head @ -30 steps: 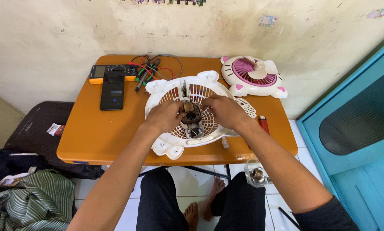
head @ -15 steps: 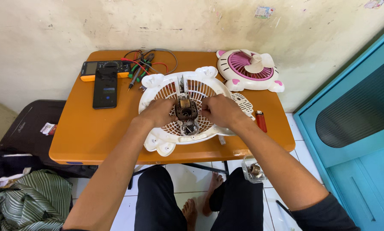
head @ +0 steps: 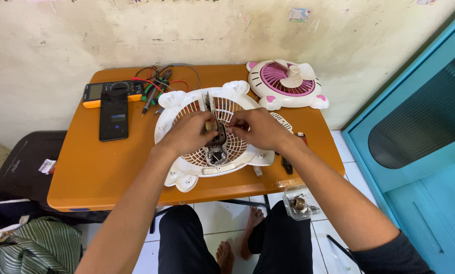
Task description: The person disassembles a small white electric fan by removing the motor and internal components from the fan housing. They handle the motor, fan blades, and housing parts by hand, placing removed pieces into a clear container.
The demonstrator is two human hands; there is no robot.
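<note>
A white round fan grille (head: 186,175) with small ears lies flat on the orange table (head: 111,172). At its centre sits a small dark motor (head: 219,138) with a metal part below it. My left hand (head: 189,133) grips the motor from the left, fingers curled around it. From the right, my right hand (head: 255,128) pinches the same motor. The fingers hide most of the motor.
A pink and white fan front (head: 286,83) lies at the table's back right. A multimeter (head: 111,91), a dark phone (head: 114,117) and probe wires (head: 159,81) sit at the back left. A clear cup of small parts (head: 298,203) rests on my knee. A teal door (head: 420,127) stands to the right.
Both hands have closed in tighter over the motor, covering more of it. The view has shifted, so the table and everything on it sit further left in frame.
</note>
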